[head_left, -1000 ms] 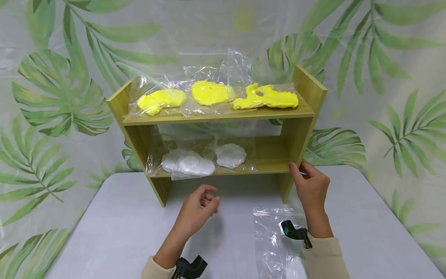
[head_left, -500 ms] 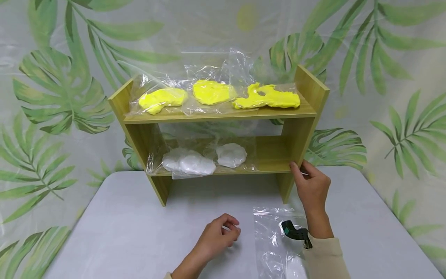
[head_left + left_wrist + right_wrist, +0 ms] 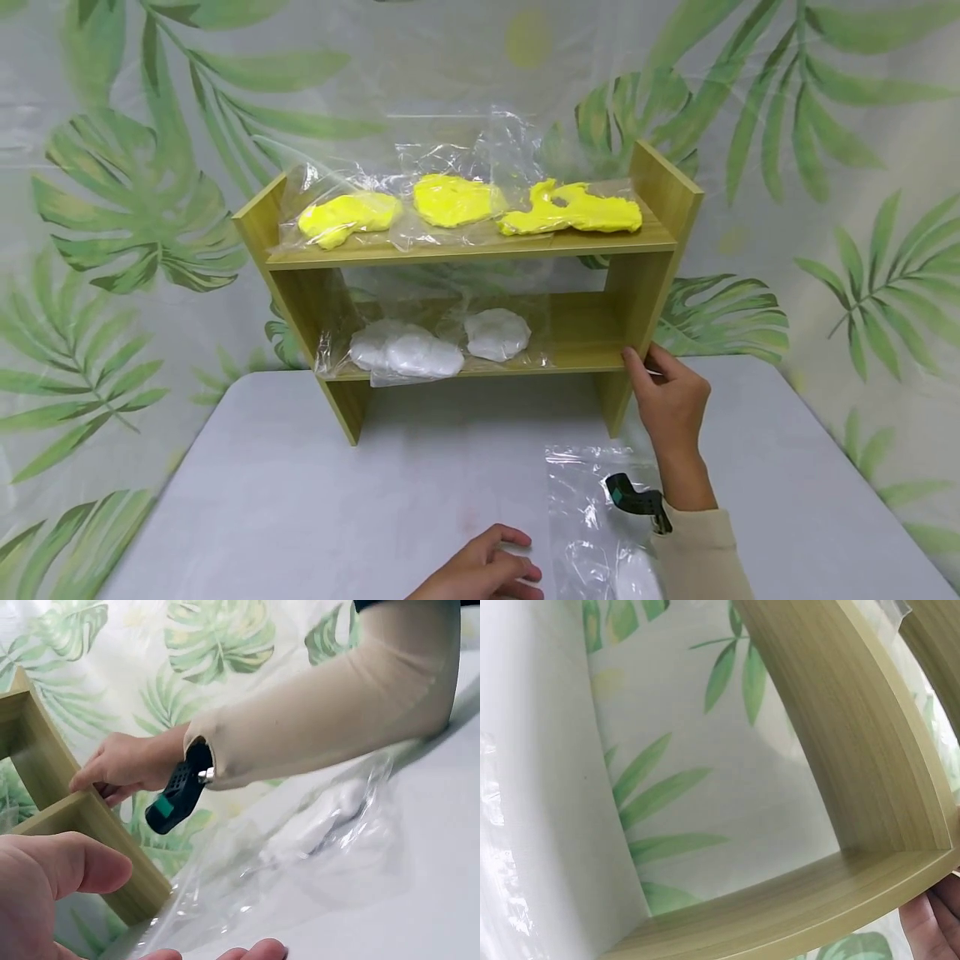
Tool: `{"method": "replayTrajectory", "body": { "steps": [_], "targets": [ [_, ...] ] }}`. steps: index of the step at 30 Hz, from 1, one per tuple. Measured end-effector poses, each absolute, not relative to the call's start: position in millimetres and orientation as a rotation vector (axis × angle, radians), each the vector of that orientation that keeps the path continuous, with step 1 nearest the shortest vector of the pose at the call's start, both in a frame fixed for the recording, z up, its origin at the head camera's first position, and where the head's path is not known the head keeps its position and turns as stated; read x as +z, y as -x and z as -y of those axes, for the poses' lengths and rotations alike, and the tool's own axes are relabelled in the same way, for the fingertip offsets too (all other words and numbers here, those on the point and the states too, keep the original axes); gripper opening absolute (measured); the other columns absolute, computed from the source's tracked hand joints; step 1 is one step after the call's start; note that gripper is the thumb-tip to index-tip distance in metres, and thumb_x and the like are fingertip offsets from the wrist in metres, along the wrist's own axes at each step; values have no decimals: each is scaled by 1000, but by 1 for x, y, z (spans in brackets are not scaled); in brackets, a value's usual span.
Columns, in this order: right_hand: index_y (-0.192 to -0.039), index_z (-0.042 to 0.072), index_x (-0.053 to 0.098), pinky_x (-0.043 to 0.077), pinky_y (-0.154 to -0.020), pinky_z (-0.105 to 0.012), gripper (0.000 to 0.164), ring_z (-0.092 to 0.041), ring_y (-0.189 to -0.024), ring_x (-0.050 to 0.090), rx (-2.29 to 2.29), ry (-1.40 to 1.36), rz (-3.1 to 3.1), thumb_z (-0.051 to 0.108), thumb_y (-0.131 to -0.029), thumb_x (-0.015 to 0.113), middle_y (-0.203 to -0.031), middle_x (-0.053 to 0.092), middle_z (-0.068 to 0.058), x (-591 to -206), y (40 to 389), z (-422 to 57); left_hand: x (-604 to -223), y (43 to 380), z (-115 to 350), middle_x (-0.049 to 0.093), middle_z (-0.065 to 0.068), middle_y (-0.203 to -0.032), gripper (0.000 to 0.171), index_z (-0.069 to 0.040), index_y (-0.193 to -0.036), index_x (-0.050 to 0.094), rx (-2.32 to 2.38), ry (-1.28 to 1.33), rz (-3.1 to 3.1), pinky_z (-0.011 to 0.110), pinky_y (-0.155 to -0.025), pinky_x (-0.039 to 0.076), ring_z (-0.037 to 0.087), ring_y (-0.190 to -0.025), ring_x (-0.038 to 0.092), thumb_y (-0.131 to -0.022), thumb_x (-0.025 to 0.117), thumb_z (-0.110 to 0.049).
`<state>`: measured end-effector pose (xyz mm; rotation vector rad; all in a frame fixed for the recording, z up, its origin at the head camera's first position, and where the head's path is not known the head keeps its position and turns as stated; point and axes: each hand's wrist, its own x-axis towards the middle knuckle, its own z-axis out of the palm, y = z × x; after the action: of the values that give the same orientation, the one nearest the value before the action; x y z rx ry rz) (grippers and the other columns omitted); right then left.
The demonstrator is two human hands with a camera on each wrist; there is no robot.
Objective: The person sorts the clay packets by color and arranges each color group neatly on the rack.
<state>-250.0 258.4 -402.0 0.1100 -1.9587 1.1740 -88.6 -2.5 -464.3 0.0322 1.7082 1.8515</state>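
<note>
My right hand (image 3: 675,408) grips the lower right side panel of a two-tier wooden shelf (image 3: 585,243), thumb at its front edge and fingers along the outer face. In the right wrist view only a bit of that hand (image 3: 934,922) shows, by the panel. Low in the head view, my left hand (image 3: 487,571) holds nothing, its fingers loosely bent and apart. Right beside it lies a clear zip bag (image 3: 573,492) with a white lump (image 3: 636,577) inside, partly under my right forearm. The left wrist view shows the left thumb (image 3: 94,862) and fingertips near the bag.
On the top shelf lie bagged yellow lumps (image 3: 453,202). Bagged white lumps (image 3: 423,350) sit on the lower shelf toward the left, one bag overhanging its front edge. A white table (image 3: 247,500) carries everything, and a leaf-patterned cloth (image 3: 862,108) hangs behind.
My left hand has moved down and to the right, from below the shelf to beside the zip bag. The right hand stays on the shelf's side panel.
</note>
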Motion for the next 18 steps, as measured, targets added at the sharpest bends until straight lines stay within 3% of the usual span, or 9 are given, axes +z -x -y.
{"method": "replayTrajectory", "body": {
  "steps": [6,18],
  "targets": [
    [-103,3,75,44,-61,-4,26,19,-72,55,1168,-101,1960,23,-87,72,-87,73,-14,-402,250,-260,-466,84,0,70,8,-101,34,-5,-121,51,1802,-20,-1600,34,-78,54,20,-90,67,-93,56,-24],
    [-102,3,75,45,-60,-5,25,18,-71,55,1186,-91,1965,23,-87,72,-87,73,-13,-403,250,-257,-471,81,-7,70,5,-96,28,-10,-115,60,1796,-21,-1635,28,-74,53,14,-80,64,-92,57,-26]
  ]
}}
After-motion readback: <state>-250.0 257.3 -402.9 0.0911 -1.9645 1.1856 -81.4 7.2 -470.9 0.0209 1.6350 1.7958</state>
